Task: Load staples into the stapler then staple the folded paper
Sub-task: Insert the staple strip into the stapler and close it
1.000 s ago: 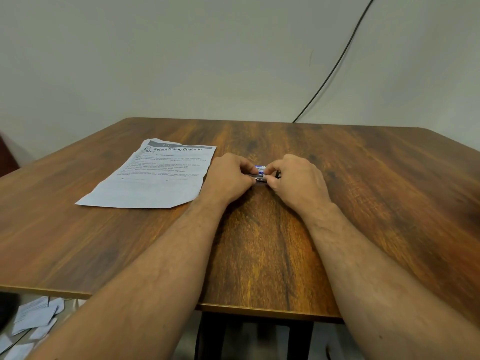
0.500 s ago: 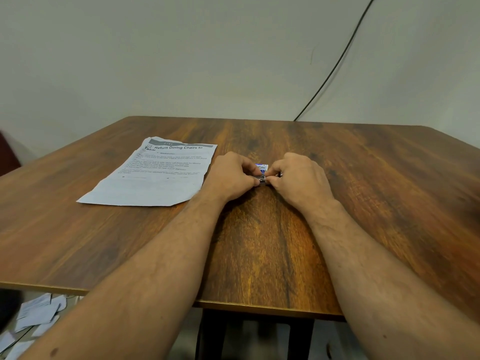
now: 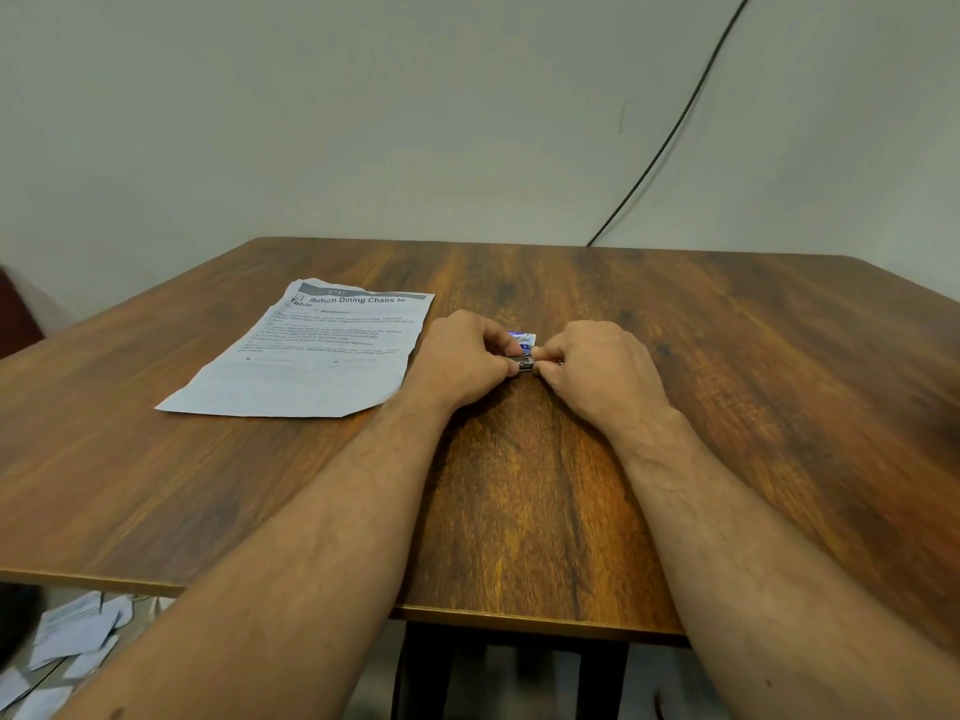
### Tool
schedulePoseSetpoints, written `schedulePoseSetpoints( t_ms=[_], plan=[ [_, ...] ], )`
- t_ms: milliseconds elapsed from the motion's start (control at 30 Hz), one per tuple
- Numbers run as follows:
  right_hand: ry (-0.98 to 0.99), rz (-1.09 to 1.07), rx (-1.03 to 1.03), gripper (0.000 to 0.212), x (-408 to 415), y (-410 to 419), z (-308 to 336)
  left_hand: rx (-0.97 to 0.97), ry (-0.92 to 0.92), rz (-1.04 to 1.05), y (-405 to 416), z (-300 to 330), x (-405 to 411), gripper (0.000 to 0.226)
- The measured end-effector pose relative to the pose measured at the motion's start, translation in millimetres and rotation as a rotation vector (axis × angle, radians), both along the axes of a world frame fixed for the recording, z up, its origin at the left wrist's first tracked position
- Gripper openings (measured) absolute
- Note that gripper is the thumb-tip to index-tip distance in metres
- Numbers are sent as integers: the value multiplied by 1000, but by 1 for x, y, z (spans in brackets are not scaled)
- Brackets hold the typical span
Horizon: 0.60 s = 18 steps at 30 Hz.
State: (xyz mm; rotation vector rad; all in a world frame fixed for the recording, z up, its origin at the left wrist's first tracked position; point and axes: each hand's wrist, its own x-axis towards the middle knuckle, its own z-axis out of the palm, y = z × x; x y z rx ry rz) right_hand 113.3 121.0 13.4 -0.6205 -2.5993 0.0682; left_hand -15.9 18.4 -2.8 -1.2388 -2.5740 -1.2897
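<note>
My left hand (image 3: 465,358) and my right hand (image 3: 597,368) meet at the middle of the wooden table (image 3: 519,511). Between their fingertips they pinch a small metallic stapler (image 3: 524,362), most of it hidden by the fingers. Just behind it lies a small blue and white staple box (image 3: 522,337). A printed paper (image 3: 311,356) headed "Return Dining Chairs to Table" lies flat to the left of my left hand, its near right corner cut off at an angle.
A black cable (image 3: 670,132) runs down the wall to the table's far edge. Several scraps of paper (image 3: 67,646) lie on the floor at the lower left. A dark reddish object (image 3: 15,314) stands at the left edge.
Both hands stay together on the stapler, with only small finger shifts. The view has tilted slightly.
</note>
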Motion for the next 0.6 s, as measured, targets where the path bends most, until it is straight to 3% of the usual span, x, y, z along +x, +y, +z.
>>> schedulePoseSetpoints(
  t_ms=[133,600],
  plan=[
    [100,-4,-12,25,1,1,-2,6,-2,3,0,0,-1,14],
    [132,22,-100,31,1,-2,-4,77,-49,-124,-2,-1,-1,30]
  ],
)
